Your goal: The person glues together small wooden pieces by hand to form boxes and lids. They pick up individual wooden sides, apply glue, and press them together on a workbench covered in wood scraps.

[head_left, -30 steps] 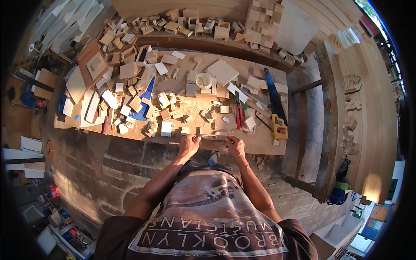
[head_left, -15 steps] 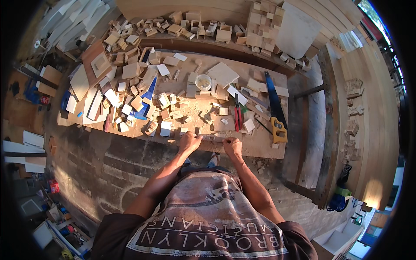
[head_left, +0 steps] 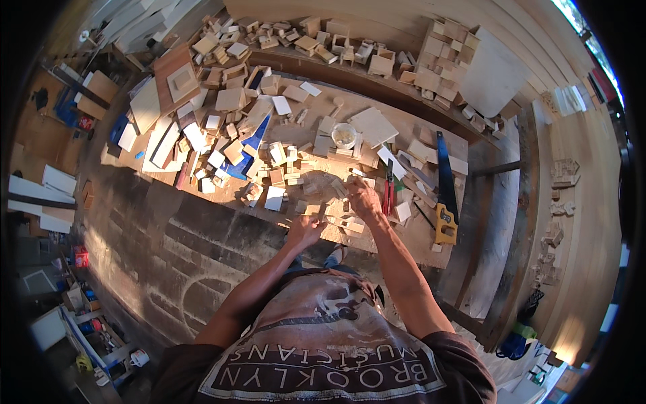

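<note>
Two hands work at the workbench's near edge: the left hand pinches a thin wooden strip, while the right hand closes over small wood pieces beside red pliers.

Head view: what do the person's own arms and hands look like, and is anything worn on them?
Both forearms are bare and come up from the lower edge. The left hand and right hand wear no gloves; no watch, ring or band can be made out. Short sleeves of a dark brownish T-shirt with pale printed lettering and a dark graphic end above the elbows.
</note>
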Tool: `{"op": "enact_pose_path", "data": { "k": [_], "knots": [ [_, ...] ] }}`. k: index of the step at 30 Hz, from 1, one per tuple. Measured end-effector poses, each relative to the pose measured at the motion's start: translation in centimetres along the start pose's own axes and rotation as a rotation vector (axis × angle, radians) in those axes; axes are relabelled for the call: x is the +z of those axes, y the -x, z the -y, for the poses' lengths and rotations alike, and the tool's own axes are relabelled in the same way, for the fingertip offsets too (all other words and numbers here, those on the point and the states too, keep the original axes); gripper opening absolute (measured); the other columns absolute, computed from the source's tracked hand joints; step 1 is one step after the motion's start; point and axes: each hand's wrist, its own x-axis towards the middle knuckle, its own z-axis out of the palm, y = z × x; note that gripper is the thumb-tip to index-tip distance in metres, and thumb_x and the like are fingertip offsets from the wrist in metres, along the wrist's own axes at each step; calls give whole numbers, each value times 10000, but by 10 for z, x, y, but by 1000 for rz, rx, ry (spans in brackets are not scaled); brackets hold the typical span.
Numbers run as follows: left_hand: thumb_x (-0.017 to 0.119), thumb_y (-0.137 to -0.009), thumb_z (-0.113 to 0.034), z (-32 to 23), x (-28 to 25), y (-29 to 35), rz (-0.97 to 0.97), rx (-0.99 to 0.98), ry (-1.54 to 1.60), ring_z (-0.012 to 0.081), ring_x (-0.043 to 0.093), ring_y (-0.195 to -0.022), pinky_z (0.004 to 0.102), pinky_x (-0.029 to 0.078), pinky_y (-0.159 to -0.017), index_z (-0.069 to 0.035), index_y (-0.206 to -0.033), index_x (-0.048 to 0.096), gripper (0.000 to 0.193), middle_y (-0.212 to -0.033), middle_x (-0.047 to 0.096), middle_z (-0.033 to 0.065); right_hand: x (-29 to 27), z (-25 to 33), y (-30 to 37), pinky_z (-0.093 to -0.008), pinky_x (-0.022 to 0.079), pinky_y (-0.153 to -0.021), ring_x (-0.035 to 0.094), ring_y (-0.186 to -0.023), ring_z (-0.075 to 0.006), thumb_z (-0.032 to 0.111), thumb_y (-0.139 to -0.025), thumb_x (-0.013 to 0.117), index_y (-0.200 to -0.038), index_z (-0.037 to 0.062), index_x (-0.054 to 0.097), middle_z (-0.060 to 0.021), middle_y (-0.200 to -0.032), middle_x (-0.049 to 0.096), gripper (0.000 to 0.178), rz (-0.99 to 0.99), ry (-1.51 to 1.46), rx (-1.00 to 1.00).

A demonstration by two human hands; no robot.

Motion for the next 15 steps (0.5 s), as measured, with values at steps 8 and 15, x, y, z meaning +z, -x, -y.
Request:
{"op": "enact_pose_path", "data": {
  "k": [8, 15],
  "knots": [
    [716, -853, -294, 34, -34, 30, -18, 85, 142, 291, 717, -799, 367, 543, -729, -44, -976, 740, 280, -873, 726, 183, -6, -9, 28, -281, 551, -693, 677, -815, -159, 37, -962, 577, -1168, -14, 605, -104, -997, 676, 214, -88, -942, 392],
    [678, -877, -144, 38, -51, 8, -243, 128, 121, 246, 703, -735, 354, 532, -672, -19, -904, 714, 133, -819, 719, 146, -3, -19, 65, -281, 556, -625, 662, -699, -142, 32, -964, 569, -1155, -16, 620, -108, -880, 679, 203, -218, -814, 545]
  ]
}}
